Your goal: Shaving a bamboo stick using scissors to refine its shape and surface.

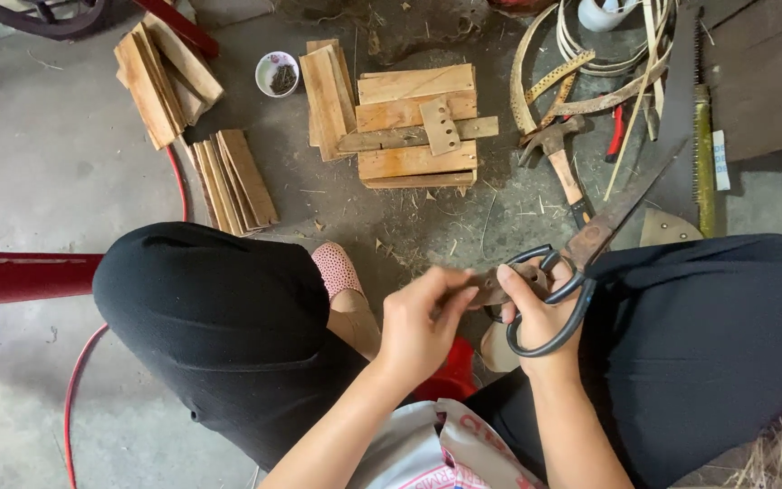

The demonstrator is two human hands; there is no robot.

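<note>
My left hand [420, 324] and my right hand [536, 312] meet between my knees. Both pinch a small brownish piece [491, 288], whose material I cannot make out. My right hand also has a pair of large black-handled shears [590, 244] hooked over its fingers, with the rusty blades pointing up and to the right. I sit low with black trousers and a pink spotted shoe [337, 269] showing on the concrete floor.
Ahead lies a wooden block stack [416, 127] with a small drilled wooden plate [440, 125] on top. Stacks of thin wooden slats [233, 179] lie at left, near a small bowl [277, 73]. A hammer [561, 158], a saw [681, 100] and coiled strips [590, 54] lie at right.
</note>
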